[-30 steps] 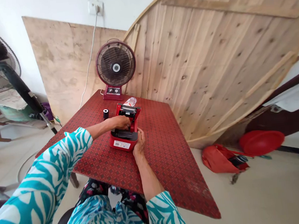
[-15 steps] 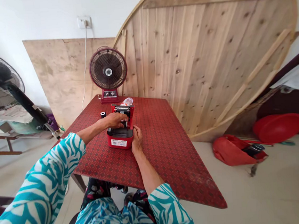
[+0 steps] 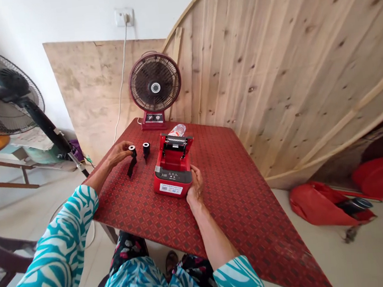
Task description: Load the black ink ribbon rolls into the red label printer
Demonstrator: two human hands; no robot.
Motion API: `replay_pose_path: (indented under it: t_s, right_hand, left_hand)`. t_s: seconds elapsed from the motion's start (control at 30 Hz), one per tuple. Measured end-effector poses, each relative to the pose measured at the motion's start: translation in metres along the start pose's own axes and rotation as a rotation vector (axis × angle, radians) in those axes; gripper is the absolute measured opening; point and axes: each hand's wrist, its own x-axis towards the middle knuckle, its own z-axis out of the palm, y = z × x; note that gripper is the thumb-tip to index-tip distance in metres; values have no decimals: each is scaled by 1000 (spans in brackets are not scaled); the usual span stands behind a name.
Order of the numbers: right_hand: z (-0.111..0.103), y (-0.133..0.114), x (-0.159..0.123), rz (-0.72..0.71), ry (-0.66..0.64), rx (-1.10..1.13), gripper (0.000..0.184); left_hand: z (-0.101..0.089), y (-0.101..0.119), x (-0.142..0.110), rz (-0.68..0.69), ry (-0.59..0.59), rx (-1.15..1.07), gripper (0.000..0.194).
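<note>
A small red label printer (image 3: pixel 173 181) with a dark front panel stands on the table, its lid (image 3: pixel 175 147) tilted up and the red inside showing. My right hand (image 3: pixel 195 185) grips the printer's right side. To the left, my left hand (image 3: pixel 121 153) pinches a roll of black ribbon (image 3: pixel 132 151) with a white core, and a loose black tail hangs from it. Just right of that roll, a second black ribbon roll (image 3: pixel 146 148) stands upright with a short tail of its own. Behind the printer lies a clear plastic bottle (image 3: pixel 178 130), partly hidden by the lid.
The table (image 3: pixel 230 202) has a red patterned cover. A maroon desk fan (image 3: pixel 155 87) stands at its far edge. On the left is a black floor fan (image 3: pixel 38 116). A red bag (image 3: pixel 317 204) lies on the floor at the right, near large wooden boards (image 3: pixel 248 67).
My left hand has come out of the open printer and moved left with a black ribbon roll, beside the other roll. My right hand stays on the printer. The view has shifted left.
</note>
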Motion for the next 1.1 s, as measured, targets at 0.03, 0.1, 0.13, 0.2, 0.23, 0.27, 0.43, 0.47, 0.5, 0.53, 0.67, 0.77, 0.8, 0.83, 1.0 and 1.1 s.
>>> replay_pose_path:
  t_s: [0.03,0.1,0.13,0.2,0.23,0.27,0.43,0.47,0.5,0.53,0.67,0.77,0.8,0.83,1.0,1.1]
  right_hand:
    - [-1,0,0,17,6,0,40]
    - [-2,-1,-1,63,28,3,40]
    - [-3,-2,-1,75,30,5,41]
    - [-3,-4,-2,93,31,15,41]
    - [-3,-5,-2,100,31,21,41]
    - [-3,-6,-3,107,31,26,41]
    - [-2,-9,-5,110,28,27,41]
    - [-1,-9,-5,102,28,21,41]
    - [-1,-8,-5,90,29,12,41]
    - [-1,-7,-5,76,27,1,42]
    - [0,-6,-4,32,23,-33,43]
    - [2,-6,-3,31,38,-27,42]
    - [3,-7,-2,32,38,-22,42]
    - [4,-7,-2,32,37,-14,41]
    - [8,-10,-2,27,30,25,38]
    - [10,-14,-2,17,21,35,35]
  left_hand:
    - [5,-6,1,-3,-13,5,36]
    - [12,-14,3,-7,-31,24,35]
    - [15,-16,3,-7,-37,39,34]
    - [16,-16,6,-1,-40,76,34]
    - [16,-15,9,4,-37,97,35]
    - [15,-14,13,10,-33,118,36]
    - [21,-1,41,7,-76,262,26]
    - [24,2,47,-1,-106,296,21]
    - [28,4,51,-10,-139,328,17]
    - [32,7,55,-17,-170,356,14]
    - [42,17,59,-13,-208,413,15]
    - [39,26,51,25,-165,413,18]
    - [36,30,46,43,-146,402,21]
    - [32,34,40,65,-127,375,25]
    - [19,69,-8,153,-184,129,38]
    - [36,95,-33,242,-352,242,44]
